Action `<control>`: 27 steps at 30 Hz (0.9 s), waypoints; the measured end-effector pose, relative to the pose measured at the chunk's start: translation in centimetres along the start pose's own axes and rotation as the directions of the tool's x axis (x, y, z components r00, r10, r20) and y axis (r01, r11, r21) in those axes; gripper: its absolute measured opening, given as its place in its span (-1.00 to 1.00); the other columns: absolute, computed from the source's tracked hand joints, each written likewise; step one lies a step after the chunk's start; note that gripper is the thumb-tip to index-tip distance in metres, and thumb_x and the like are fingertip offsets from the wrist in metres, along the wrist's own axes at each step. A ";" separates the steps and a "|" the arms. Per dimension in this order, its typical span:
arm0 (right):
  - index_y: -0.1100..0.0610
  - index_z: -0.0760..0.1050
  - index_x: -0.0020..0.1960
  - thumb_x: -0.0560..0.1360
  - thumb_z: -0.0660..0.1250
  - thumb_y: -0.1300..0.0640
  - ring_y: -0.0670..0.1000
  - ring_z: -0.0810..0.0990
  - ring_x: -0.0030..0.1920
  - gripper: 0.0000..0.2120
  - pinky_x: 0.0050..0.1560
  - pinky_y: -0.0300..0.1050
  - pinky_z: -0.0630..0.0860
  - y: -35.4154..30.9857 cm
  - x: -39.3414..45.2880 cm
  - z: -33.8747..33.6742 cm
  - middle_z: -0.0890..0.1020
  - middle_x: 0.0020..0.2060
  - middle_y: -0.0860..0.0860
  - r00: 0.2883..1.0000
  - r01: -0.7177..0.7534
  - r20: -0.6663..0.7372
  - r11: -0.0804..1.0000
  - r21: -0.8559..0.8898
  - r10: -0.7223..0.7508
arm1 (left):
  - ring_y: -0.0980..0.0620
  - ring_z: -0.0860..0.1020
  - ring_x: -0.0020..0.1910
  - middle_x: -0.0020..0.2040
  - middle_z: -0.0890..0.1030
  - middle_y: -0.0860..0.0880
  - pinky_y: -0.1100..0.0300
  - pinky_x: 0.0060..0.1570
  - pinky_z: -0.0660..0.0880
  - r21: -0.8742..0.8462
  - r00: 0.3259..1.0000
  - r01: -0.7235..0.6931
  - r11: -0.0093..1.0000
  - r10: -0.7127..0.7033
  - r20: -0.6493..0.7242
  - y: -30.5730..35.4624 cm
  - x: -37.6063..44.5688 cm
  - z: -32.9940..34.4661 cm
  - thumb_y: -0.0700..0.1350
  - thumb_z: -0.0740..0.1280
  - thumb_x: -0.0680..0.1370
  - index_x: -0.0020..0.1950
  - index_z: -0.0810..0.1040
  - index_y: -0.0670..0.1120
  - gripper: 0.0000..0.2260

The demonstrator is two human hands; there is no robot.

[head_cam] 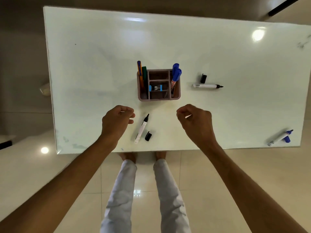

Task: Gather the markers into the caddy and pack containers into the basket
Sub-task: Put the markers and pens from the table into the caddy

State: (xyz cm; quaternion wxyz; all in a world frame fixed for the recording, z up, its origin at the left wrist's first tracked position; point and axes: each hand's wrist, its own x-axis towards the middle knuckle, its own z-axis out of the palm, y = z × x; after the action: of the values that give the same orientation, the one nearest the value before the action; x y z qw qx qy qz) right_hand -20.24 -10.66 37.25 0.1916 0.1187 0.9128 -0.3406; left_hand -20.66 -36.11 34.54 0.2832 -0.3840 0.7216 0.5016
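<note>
Caddy (pixel 159 98) compartment contents partly obscured by its walls; left hand (pixel 116 122) and right hand (pixel 196 122) hover over the desk (pixel 84 64), fingers loosely curled, grasping nothing.

1. Both bare forearms reach forward from the lower corners of the view and draw in toward each other.
2. The left hand (pixel 116 122) hangs palm down, its fingers loosely curled and holding nothing.
3. The right hand (pixel 196 122) is level with it and apart from it, fingers likewise loosely curled, thumb near the fingertips, nothing in its grasp.
</note>
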 end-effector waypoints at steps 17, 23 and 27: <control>0.10 0.42 0.17 0.53 0.52 -0.01 0.04 0.63 -0.25 -0.63 -0.15 0.06 0.70 1.5 -4.3 13.9 0.62 -0.16 -0.07 0.974 -0.077 0.206 0.994 -0.072 0.090 | 0.05 0.57 -0.24 -0.15 0.61 0.05 0.27 -0.39 0.27 0.750 0.918 -0.370 0.549 0.338 0.205 -9.3 -0.1 1.7 0.28 0.37 0.58 0.04 0.52 -0.02 -0.64; 0.09 0.45 0.18 0.50 0.49 0.10 -0.01 0.60 -0.30 -0.67 -0.23 -0.12 0.58 2.0 -4.1 12.1 0.66 -0.18 -0.04 0.983 -0.091 0.162 0.996 -0.002 0.090 | 0.02 0.54 -0.29 -0.15 0.60 0.01 0.25 -0.39 0.30 0.698 0.862 -0.468 0.542 0.454 0.225 -9.5 -0.3 1.0 0.13 0.28 0.68 0.07 0.50 -0.08 -0.73; 0.11 0.56 0.16 0.54 0.44 0.25 0.06 0.77 -0.27 -0.79 -0.07 0.04 0.73 2.0 -3.6 9.4 0.73 -0.17 0.03 0.951 -0.295 0.163 0.927 0.233 0.262 | 0.03 0.70 -0.21 -0.15 0.71 0.01 0.07 -0.24 0.63 0.360 0.876 -0.481 0.799 0.425 0.227 -8.9 -0.2 -1.1 0.07 0.30 0.70 0.12 0.58 -0.10 -0.76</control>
State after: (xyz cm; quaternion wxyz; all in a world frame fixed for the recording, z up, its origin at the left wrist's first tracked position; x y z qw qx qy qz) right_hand -13.77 -15.75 31.12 0.2796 0.2485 0.8210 -0.4313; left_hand -13.14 -38.85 30.55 0.2761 -0.0979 0.8597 0.4185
